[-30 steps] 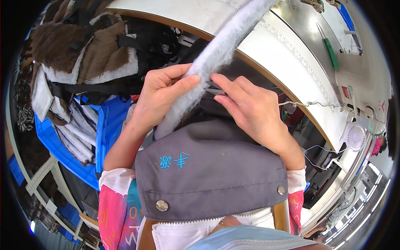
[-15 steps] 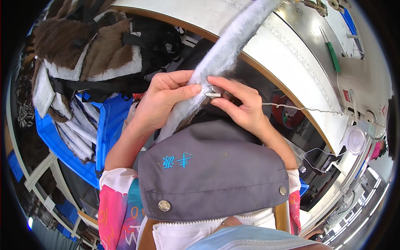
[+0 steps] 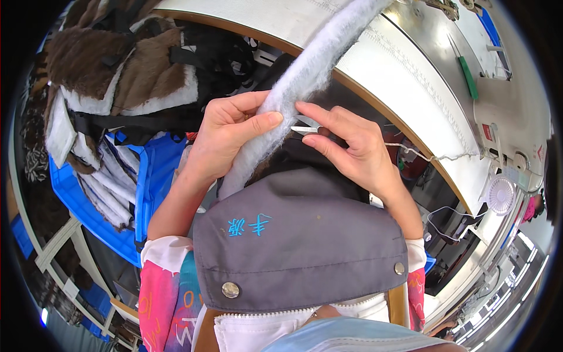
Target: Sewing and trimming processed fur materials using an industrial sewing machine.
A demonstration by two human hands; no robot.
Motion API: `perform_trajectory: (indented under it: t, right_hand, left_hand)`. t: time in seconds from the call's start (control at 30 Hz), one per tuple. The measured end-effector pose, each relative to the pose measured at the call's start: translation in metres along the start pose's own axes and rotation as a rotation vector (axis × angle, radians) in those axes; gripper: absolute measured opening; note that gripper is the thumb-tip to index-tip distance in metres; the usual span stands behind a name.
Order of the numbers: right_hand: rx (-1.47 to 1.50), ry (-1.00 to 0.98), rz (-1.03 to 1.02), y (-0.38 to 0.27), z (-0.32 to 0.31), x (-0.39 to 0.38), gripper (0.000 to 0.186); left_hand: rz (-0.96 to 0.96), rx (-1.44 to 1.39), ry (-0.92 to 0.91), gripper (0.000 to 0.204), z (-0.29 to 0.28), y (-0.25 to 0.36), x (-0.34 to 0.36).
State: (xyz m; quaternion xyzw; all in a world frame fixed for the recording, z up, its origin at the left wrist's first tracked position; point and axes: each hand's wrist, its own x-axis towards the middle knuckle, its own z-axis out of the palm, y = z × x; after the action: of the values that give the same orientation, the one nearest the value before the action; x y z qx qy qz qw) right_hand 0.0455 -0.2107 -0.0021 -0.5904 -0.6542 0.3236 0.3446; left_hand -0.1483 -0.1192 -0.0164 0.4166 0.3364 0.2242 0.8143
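Observation:
A long, fluffy white strip [image 3: 319, 61] with brown fur along its underside runs from the sewing table down to my lap. My left hand [image 3: 226, 138] pinches it between thumb and fingers near the middle. Small metal thread snips [image 3: 304, 129] sit in my right hand [image 3: 360, 146], their blades pointing left at the strip's edge. The snips' blades look apart, with the tips close to the strip; I cannot tell if they touch it. My right fingers hide most of the handle. A twisted whitish cord [image 3: 413, 151] stretches from behind my right hand to the table's right side.
Brown fur pieces with white backing [image 3: 88, 64] are heaped at the left, above a blue bin [image 3: 97, 205] of white strips. The white sewing table [image 3: 404, 82] curves across the far right, with green-handled tweezers [image 3: 468, 76] and a small white fan [image 3: 500, 195]. A grey apron [image 3: 305, 234] covers my lap.
My right hand has drawn slightly to the right with the snips, and their blades look wider apart. My left hand and the strip have shifted a little left.

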Motion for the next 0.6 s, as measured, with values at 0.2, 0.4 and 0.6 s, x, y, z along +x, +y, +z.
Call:
perform_trajectory:
  t: [0.2, 0.4, 0.6]
  right_hand:
    - [-0.193, 0.018, -0.057, -0.005, -0.002, 0.0025, 0.039]
    - [-0.254, 0.014, -0.065, -0.0098, -0.0043, 0.002, 0.043]
    - [-0.322, 0.059, -0.178, -0.0028, 0.0028, 0.0016, 0.043]
  left_hand:
    - [0.004, 0.012, -0.003, 0.033, 0.0014, 0.002, 0.0003]
    - [-0.005, 0.027, 0.005, 0.033, 0.0009, 0.0026, 0.0002]
    - [-0.031, 0.015, -0.019, 0.032, -0.0002, 0.001, -0.0001]
